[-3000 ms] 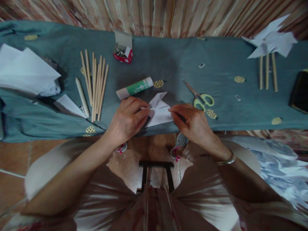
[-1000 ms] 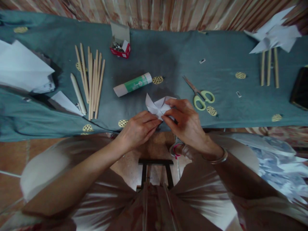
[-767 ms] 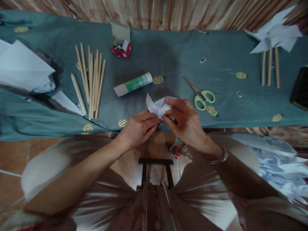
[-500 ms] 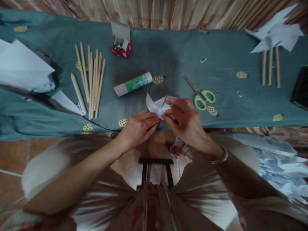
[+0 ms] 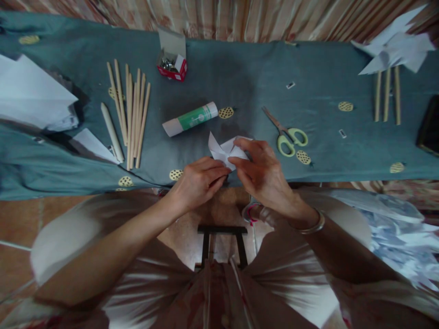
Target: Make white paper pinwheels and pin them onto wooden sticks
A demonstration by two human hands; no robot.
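Note:
A white paper pinwheel (image 5: 222,150) with folded blades is held between my hands at the table's near edge. My left hand (image 5: 199,180) pinches its lower left side, fingers closed. From the right, my right hand (image 5: 262,171) touches it, with fingertips on the centre and on the right blade. What lies beneath the paper is hidden. Just beyond the pinwheel lies a green and white glue stick (image 5: 194,119). Green-handled scissors (image 5: 286,137) rest to the right of my right hand.
Several wooden sticks (image 5: 135,119) and a thicker pale stick (image 5: 111,130) lie left, near stacked white paper (image 5: 30,96). A red box (image 5: 173,68) of metal pieces stands open at the back. Finished pinwheels (image 5: 394,48) on sticks and a dark object (image 5: 429,128) are at right.
My right hand's fingers have shifted slightly left, with a fingertip now over the pinwheel's centre. My left hand and the paper stay almost where they were.

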